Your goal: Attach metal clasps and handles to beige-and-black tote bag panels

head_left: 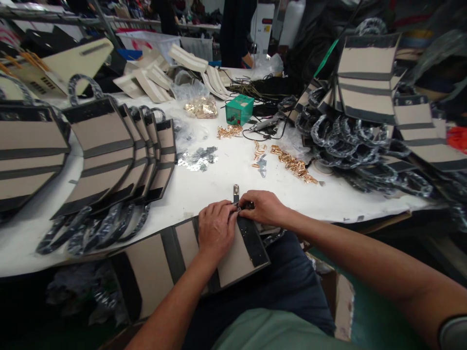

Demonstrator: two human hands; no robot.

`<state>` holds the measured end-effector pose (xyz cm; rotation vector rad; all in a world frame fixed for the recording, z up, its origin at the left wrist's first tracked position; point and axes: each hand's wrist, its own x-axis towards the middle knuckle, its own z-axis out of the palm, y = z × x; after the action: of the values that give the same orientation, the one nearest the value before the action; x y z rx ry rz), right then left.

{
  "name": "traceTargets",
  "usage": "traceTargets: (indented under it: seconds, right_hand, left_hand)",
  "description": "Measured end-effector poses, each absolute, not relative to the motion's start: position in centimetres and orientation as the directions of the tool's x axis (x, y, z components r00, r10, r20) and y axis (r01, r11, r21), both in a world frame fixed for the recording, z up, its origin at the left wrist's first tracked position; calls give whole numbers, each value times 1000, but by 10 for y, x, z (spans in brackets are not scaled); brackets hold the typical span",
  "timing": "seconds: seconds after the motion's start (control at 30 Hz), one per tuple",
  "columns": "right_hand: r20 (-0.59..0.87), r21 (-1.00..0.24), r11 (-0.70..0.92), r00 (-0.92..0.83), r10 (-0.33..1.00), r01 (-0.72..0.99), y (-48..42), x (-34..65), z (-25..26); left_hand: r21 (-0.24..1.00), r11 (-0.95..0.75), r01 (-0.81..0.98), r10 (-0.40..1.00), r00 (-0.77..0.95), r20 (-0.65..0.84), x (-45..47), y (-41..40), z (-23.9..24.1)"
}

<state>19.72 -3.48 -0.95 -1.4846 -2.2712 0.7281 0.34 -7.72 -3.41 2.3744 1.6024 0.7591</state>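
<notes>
Entry: striped bag panel (pixel 235 260), half on the counter's (pixel 219 180) near edge, half on our lap. Left hand (pixel 216 228) and right hand (pixel 263 206): fingers closed together on a small metal clasp (pixel 236 192) at its top band. Hazard, we judge: the unsupported panel slips, skewing the clasp.

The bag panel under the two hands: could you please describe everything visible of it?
The bag panel is flat, stiff-looking beige material crossed by dark stripes, with a black band at its far end. It lies half on the white table, half over the person's lap. The left hand rests on it; the right hand meets it at the black band, beside a small metal piece.
</notes>
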Motion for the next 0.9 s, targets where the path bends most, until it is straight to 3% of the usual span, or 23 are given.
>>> traceTargets:
  seconds: [0.27, 0.43, 0.9]
  right_hand:
    - [83, -427, 366, -368, 926, 827, -50, 189, -9]
    - [76, -394, 354, -354, 932, 848, -54, 187, -9]
    - [101, -598, 403, -433, 896, 693, -47, 200, -10]
  left_hand:
    - [402, -404, 822, 905, 296, 306, 3, -76, -35]
    - [403, -407, 820, 902, 293, 316, 3, -76, -35]
    - [422, -424, 801, 888, 277, 367, 1, -76, -40]
